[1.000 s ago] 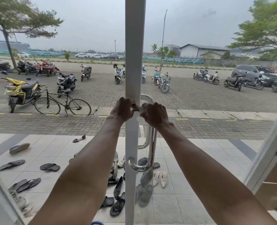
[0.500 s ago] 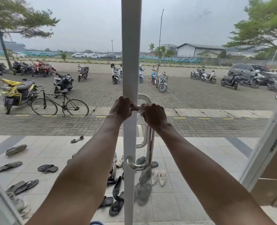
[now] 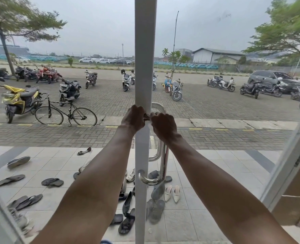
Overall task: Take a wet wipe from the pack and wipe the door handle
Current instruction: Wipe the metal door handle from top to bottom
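Note:
A chrome door handle (image 3: 163, 166) is fixed to the white door frame (image 3: 145, 50) of a glass door. Its upper bend shows just above my right hand. Both my hands are raised at that upper end, knuckles towards me. My left hand (image 3: 134, 118) is in front of the frame and my right hand (image 3: 163, 126) covers the upper part of the handle's bar. Their fingertips meet in a pinch on a small pale wet wipe (image 3: 147, 119), which is mostly hidden and blends with the frame. No wipe pack is in view.
Through the glass lie several sandals and shoes (image 3: 128, 201) on a tiled porch. Beyond are a bicycle (image 3: 65, 114), parked scooters and a car. A second white door frame with a hinge (image 3: 298, 159) slants at the right.
The hands stay pinched together at the top of the handle. The view has shifted a little to the right and both hands sit slightly lower and closer together.

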